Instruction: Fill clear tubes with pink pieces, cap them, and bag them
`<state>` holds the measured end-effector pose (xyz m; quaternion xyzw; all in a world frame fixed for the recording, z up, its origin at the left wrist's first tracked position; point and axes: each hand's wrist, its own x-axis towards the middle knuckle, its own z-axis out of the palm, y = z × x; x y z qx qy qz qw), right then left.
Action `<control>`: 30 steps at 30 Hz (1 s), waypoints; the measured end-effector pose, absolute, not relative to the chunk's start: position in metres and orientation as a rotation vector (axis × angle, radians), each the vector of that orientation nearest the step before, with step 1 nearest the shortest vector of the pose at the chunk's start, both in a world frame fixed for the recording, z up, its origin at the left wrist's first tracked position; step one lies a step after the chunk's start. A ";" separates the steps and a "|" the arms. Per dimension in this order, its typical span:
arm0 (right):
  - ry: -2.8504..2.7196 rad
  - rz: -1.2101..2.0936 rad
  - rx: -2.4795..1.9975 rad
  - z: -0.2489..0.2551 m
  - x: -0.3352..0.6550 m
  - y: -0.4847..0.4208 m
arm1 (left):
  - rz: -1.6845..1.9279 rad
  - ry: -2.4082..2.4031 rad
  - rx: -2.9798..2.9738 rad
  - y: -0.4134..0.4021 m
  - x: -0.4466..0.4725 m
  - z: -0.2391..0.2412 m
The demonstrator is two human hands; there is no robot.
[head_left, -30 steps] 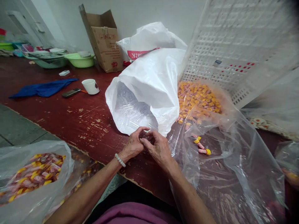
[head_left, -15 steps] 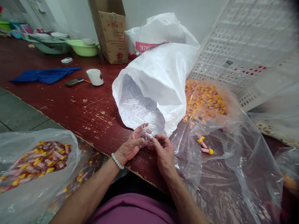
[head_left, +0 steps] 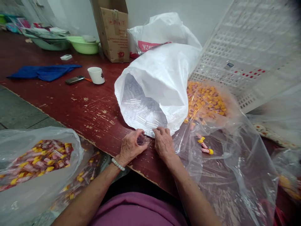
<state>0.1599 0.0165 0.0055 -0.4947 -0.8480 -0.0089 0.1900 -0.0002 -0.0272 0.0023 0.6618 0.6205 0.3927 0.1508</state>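
Left hand [head_left: 133,145] curls around a few clear pieces [head_left: 141,139], number unclear. Right hand [head_left: 164,142] has bent fingers at the sack's near lip; can't tell if it grips anything. Hands are apart, just above the bench [head_left: 70,105].

White sack [head_left: 162,69] directly ahead of the hands, mouth toward them, clear tubes [head_left: 143,120] lying inside, no yellow caps visible on these. Right of the hands, clear plastic sheeting [head_left: 223,185] with a big heap of yellow-capped pieces [head_left: 208,100] farther off and some loose capped ones [head_left: 207,151] nearer. Left of the hands, an open plastic bag [head_left: 47,196] holds many yellow-capped tubes [head_left: 42,161].

Progress, judged: partway. Plenty of capped tubes on the left, so much looks done; left over are the clear tubes in the sack, the heap on the right and the handful being held. Sack depth hidden, so remaining count unknown.
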 end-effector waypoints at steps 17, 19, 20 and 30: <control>-2.281 0.607 -1.041 0.027 0.163 -0.008 | 1.354 1.456 1.302 -0.037 -0.027 0.007; -2.269 0.783 -0.989 0.031 0.160 -0.019 | 1.268 1.238 1.240 -0.038 -0.027 0.012; -2.220 0.842 -0.981 0.033 0.158 -0.023 | 1.199 1.122 1.195 -0.039 -0.026 0.014; -1.827 1.256 -1.041 0.040 0.147 0.004 | 1.147 0.849 0.749 -0.040 -0.014 0.016</control>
